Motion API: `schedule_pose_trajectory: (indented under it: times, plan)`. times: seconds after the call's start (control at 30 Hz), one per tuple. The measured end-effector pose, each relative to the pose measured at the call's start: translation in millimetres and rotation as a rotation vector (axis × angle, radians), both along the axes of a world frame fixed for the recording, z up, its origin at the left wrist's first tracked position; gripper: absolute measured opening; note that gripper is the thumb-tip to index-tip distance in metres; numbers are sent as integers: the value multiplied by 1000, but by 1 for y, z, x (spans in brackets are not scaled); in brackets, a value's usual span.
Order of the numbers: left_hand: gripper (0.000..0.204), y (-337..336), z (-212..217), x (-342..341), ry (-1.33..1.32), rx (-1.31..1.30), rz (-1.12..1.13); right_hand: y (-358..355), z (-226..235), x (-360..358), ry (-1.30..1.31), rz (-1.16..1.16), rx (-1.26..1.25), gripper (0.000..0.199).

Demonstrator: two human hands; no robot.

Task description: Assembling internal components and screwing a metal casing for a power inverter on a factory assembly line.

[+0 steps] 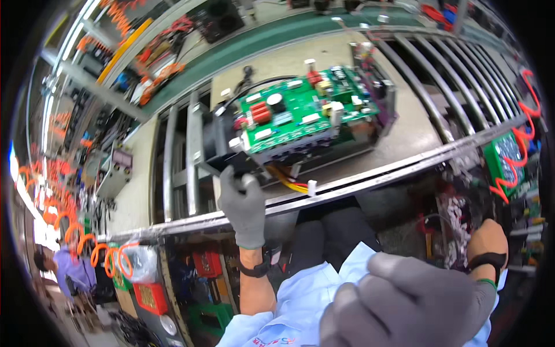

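A: Where did the unit sit?

B: The electronic assembly, a dark chassis topped by a green circuit board, lay tilted on a beige board set across the metal rollers of the surface. A bundle of yellow wires with a white connector hung from its near underside.

A: The hands?

B: The left hand, in a grey glove, reached up over the near metal rail and was closed on the near left corner of the assembly, fingers curled at the dark chassis edge. A black wristband sat below the glove cuff. The right hand, also grey-gloved, was close under the camera, low and well apart from the assembly, fingers loosely curled; blurred, and I could not tell whether it held anything.

A: Around it?

B: Light blue sleeves below. Under the rail, red bins at the left. Orange coiled hoses at the lower left, a red coiled hose at the right beside another green board. A green belt ran beyond the rollers. A person in a blue shirt stood at the far left.

A: Anything in the way?

B: Only the rail, between the body and the assembly; the left arm crossed over it.
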State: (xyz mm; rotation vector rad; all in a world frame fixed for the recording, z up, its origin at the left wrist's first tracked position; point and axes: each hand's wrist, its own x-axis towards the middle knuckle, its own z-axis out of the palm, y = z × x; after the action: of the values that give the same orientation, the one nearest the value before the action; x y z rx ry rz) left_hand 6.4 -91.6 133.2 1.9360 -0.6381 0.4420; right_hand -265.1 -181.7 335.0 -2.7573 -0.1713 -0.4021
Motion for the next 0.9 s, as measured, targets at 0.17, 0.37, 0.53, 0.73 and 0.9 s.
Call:
schedule_pose_trajectory:
  times: [0.17,0.37,0.53,0.73,0.9]
  plan:
    - [25,30,-65,-13,307,339,-160,-23,-68,0,87,85,-100,13]
    - [21,43,-96,-1,198,366,-118,-128,-181,-87,865,-875,6,25]
    - [36,40,-96,13,127,358,-107,-209,-180,-259,1098,-1517,-109,32]
    - [34,40,-94,35,147,507,10,-313,-179,-357,237,-1730,-286,38]
    - [32,44,-101,43,75,471,45,-395,-212,-417,548,-1556,-151,56]
